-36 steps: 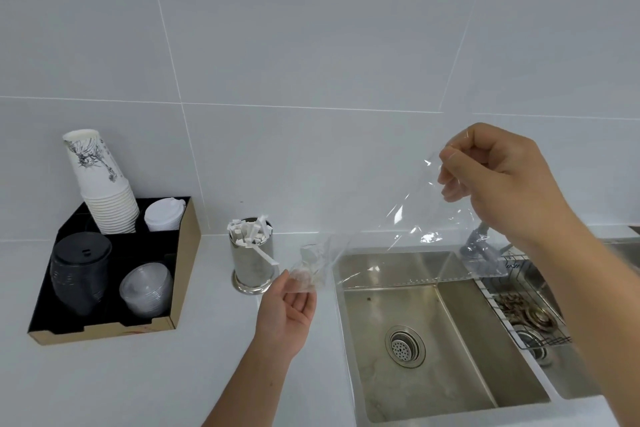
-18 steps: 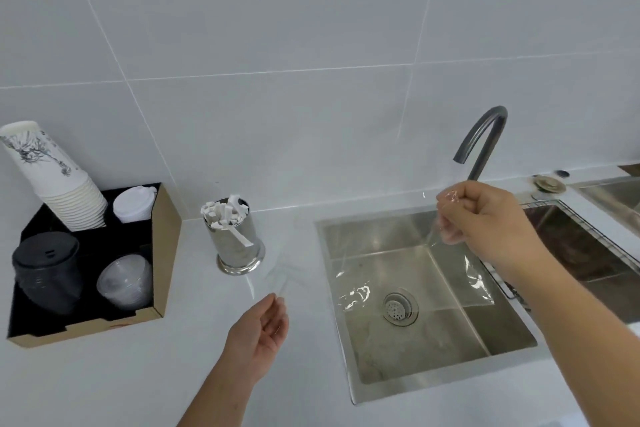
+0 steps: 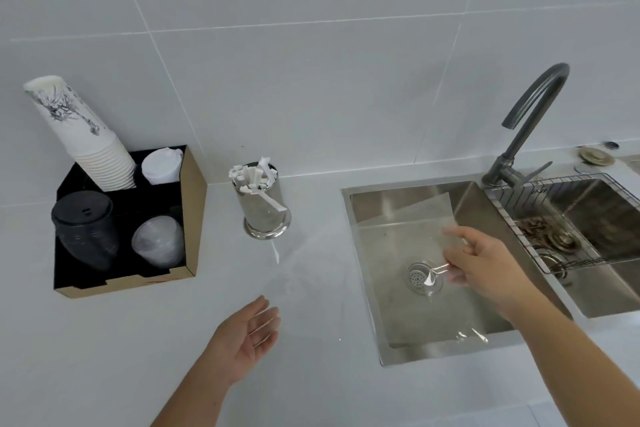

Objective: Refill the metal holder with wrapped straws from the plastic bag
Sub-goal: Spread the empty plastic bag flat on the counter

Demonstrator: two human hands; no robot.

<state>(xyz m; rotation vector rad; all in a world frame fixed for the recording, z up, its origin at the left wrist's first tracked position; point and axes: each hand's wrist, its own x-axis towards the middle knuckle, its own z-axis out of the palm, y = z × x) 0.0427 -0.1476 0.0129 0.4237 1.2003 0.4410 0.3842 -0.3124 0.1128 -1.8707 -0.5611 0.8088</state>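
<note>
While the holder [image 3: 263, 208] stands upright on the white counter [image 3: 104, 340], near the back wall and between the box [image 3: 192, 215] and the sink [image 3: 426, 352], it is packed with wrapped straws [image 3: 251, 175] whose white ends poke above its rim; one straw leans out over the front edge. Clear and hard to trace, the bag [image 3: 429, 218] hangs over the sink basin, pinched at its upper part by the right hand [image 3: 483, 263], whose fingers curl around the film above the drain [image 3: 424, 276]. Its lower edge glints near the front rim of the sink; the bag looks empty, though blur makes that uncertain. Palm up with fingers loosely spread, the left hand [image 3: 249, 333] hovers over the counter in front of the holder and holds nothing. Left of the holder, the box carries a leaning stack of paper cups [image 3: 83, 135], white lids, black lids and clear lids. Behind the sink rises a dark tap [image 3: 530, 118], and a wire rack [image 3: 568, 218] sits in the right-hand basin.
</note>
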